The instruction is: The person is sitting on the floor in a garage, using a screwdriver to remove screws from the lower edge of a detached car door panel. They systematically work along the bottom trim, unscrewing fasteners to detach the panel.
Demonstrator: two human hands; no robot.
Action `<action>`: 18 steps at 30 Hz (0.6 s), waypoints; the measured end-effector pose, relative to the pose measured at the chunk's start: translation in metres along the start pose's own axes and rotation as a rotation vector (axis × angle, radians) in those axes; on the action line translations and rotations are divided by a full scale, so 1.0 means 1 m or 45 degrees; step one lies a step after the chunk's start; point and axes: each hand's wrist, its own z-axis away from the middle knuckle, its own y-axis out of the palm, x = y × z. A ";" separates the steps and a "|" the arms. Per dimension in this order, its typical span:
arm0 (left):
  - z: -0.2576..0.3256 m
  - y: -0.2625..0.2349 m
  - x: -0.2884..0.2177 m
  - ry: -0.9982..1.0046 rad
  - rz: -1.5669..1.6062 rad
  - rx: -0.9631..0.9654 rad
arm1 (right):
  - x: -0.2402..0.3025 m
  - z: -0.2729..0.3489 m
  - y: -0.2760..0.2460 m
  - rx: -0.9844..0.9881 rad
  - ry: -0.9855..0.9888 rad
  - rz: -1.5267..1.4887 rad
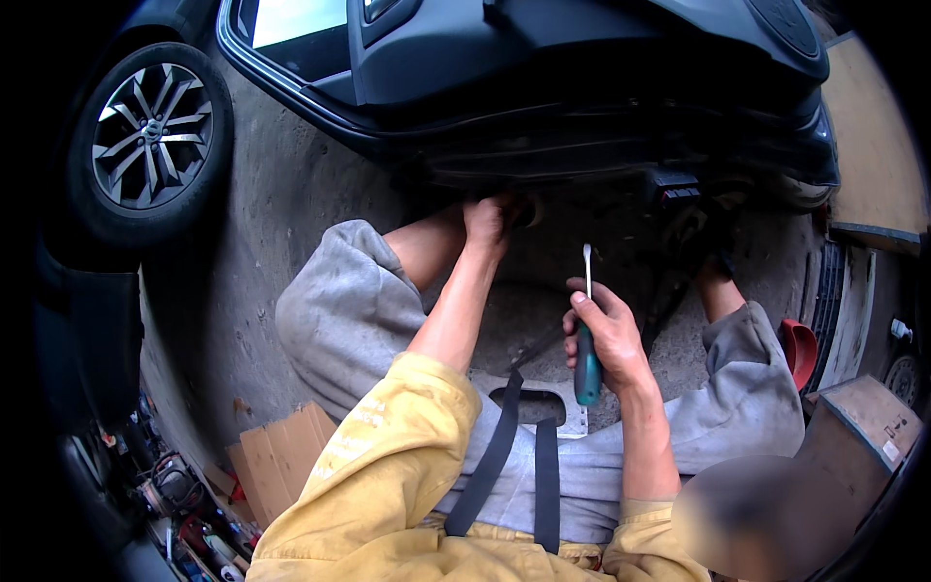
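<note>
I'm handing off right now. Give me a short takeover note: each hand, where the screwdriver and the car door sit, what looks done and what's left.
Left hand: reaching up to the lower edge of the open car door, fingers curled on something small there; what it grips is hidden in shadow.
Right hand: closed around a screwdriver with a teal handle, shaft pointing up, tip free of the door.
Position: seated on the concrete floor, knees apart, facing the door's underside; a car wheel to the left.
Done: cannot tell from this view.
Left: the screwdriver is not yet on the door; likely bring its tip to where the left hand is.
</note>
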 end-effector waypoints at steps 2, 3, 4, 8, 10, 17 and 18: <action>0.002 0.003 0.000 -0.008 -0.010 -0.017 | -0.008 -0.003 0.008 -0.014 -0.021 0.025; 0.005 0.007 -0.001 -0.019 -0.036 -0.055 | -0.019 -0.004 0.009 -0.053 -0.006 0.075; 0.006 0.007 -0.001 -0.028 -0.061 -0.097 | -0.033 -0.004 0.007 -0.095 0.037 0.078; 0.002 -0.002 0.013 -0.138 0.004 -0.027 | -0.095 -0.001 -0.012 -0.234 0.226 0.045; 0.005 0.010 0.015 -0.158 0.063 -0.030 | -0.100 0.003 -0.013 -0.259 0.266 0.071; 0.016 0.025 0.019 -0.227 0.104 -0.097 | -0.084 0.002 -0.005 -0.269 0.091 0.184; 0.017 0.025 0.014 -0.259 0.018 -0.115 | -0.079 0.004 -0.003 -0.277 0.087 0.189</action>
